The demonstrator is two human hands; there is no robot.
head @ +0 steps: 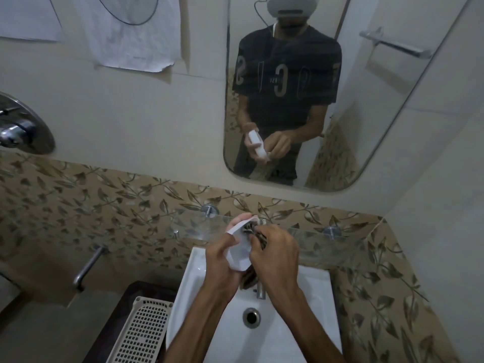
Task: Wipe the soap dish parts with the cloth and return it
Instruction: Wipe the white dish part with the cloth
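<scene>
While standing at the white sink [309,297], the person is working over the basin with both hands raised in front of the glass shelf [327,239]. Going left to right: a chrome shower control [23,127] is sitting on the far-left wall, a metal tap [87,267] is sticking out below it, and a white perforated basket [142,334] is resting just beside the sink's left edge. Then the left hand [222,260] is gripping the white soap dish part [242,251], fingers curled round its far edge, holding it tilted above the sink. Right next to it, the right hand [275,254] is pinching a dark patterned cloth [255,233] and pressing it into the dish, so the two hands are pretty much together. More of the cloth is hanging below them. Up on the wall, the mirror [387,106] is showing the same grip from the front.
</scene>
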